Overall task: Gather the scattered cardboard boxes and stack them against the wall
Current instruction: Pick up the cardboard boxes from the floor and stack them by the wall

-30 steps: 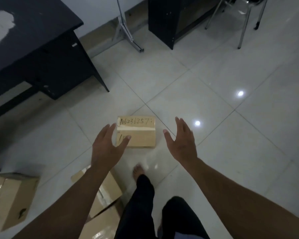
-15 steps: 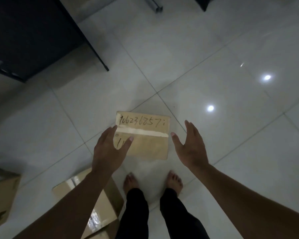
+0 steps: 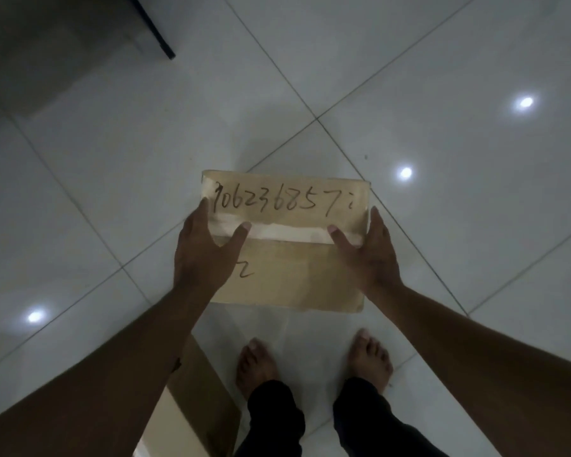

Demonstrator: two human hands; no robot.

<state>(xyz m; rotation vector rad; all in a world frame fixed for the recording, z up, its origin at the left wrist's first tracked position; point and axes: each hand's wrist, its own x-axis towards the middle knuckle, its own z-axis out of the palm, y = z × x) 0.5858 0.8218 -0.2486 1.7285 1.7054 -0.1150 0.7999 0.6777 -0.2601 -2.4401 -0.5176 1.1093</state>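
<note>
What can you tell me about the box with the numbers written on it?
The box is flat, tan cardboard, lying level on the glossy white tile floor just ahead of the person's bare feet. Dark handwritten digits run along its far edge, and a pale tape strip crosses the top beneath them. The left hand and right hand hold its two sides, thumbs resting on top. It looks closed and undamaged.

cardboard box [image 3: 297, 278] top | handwritten "906236857" above tape strip | marker stroke resembling "2" below

Likely an office or storeroom: glossy white tiled floor [image 3: 442, 77], dark furniture leg [image 3: 152, 28], taped cardboard box [image 3: 294, 265].
</note>
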